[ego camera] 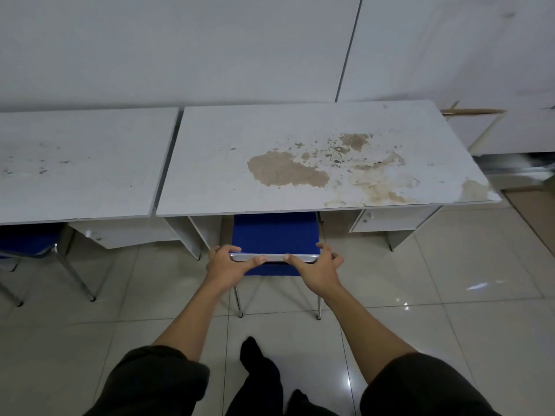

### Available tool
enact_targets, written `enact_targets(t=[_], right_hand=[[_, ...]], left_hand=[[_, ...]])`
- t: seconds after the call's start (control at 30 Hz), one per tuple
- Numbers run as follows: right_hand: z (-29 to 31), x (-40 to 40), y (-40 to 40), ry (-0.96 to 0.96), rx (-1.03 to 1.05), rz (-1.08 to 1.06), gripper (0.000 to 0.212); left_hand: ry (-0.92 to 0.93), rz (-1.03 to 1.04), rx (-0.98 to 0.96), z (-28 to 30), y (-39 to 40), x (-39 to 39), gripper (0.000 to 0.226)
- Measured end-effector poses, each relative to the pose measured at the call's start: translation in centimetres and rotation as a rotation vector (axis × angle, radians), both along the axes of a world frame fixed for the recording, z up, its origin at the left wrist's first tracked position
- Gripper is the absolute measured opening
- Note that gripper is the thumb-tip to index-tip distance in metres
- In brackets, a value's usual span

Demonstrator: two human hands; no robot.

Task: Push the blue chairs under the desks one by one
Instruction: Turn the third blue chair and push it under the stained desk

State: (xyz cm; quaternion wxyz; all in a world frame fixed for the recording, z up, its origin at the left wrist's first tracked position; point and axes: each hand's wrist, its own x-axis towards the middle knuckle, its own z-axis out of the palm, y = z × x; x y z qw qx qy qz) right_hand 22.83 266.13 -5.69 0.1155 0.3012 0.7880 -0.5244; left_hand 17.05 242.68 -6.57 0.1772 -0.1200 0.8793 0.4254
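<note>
A white wall (180, 46) backs two white desks set side by side on a pale tiled floor (450, 280). The right desk (270, 130) has a worn top with brown patches where the surface has peeled; the left desk (84, 163) is speckled with small marks. A blue chair (274, 232) stands in the right desk's kneehole, its seat partly under the top and its back end sticking out toward the person. A second blue chair (27, 240) sits partly under the left desk. The left hand (226, 265) grips the chair's metal top rail (271, 258), fingers curled over it. The right hand (318, 267) rests its thumb on the rail, fingers loosely spread and bent at the chair's right corner.
</note>
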Motion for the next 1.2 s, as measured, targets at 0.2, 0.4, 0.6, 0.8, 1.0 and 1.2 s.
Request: enact_targets(t=[0.2, 0.4, 0.6, 0.8, 1.0, 1.2], right_hand=[[-0.6, -2.5, 1.4, -0.034, 0.012, 0.031, 0.109], [-0.3, -7.2, 3.6, -0.036, 0.020, 0.057, 0.109], [0.0, -12.1, 3.9, -0.035, 0.019, 0.068, 0.110], [0.0, -14.6, 4.1, -0.008, 0.014, 0.050, 0.106], [0.8, -14.9, 4.4, -0.106, 0.056, 0.110, 0.114], [4.4, -18.3, 5.1, -0.413, 0.303, 0.427, 0.148]], left_hand=[[0.020, 0.016, 0.021, -1.3, 0.8, -1.6, 0.087], [0.037, 0.017, 0.037, -0.9, 2.6, -5.5, 0.079], [0.020, 0.035, 0.059, -1.2, 2.7, -10.6, 0.085], [0.004, -0.022, 0.030, -0.8, 2.4, -13.6, 0.082], [-0.018, -0.075, 0.047, -0.2, 1.9, -13.9, 0.077], [-0.160, -0.197, -0.078, 2.3, 1.7, -14.1, 0.114]])
